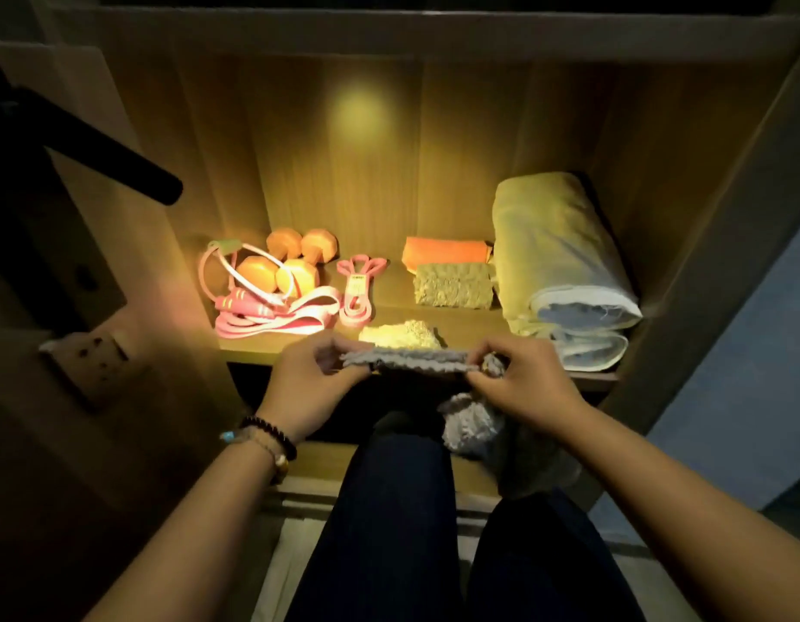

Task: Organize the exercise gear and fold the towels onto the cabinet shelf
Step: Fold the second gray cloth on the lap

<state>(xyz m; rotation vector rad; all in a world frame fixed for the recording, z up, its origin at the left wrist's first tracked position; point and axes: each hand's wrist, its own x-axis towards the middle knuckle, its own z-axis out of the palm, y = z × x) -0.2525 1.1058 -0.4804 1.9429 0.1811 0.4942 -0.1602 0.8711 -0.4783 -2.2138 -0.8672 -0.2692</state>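
Grey towel [411, 357] is held stretched level between both hands, just in front of the front edge of the cabinet shelf [461, 323], with a loose part hanging down below the right hand toward the knees. Left hand [306, 388] pinches the towel's left end between thumb and curled fingers; right hand [519, 383] pinches the right end the same way. On the shelf just behind the towel lies a small pale cloth [400, 335]. Further back sit a folded textured towel [452, 285] and, touching it behind, an orange folded cloth [445, 250]. At the right lies a large rolled yellow towel [559, 258]. At the left are orange dumbbells [294, 262], a pink jump rope [241, 280] and pink resistance bands [355, 294].
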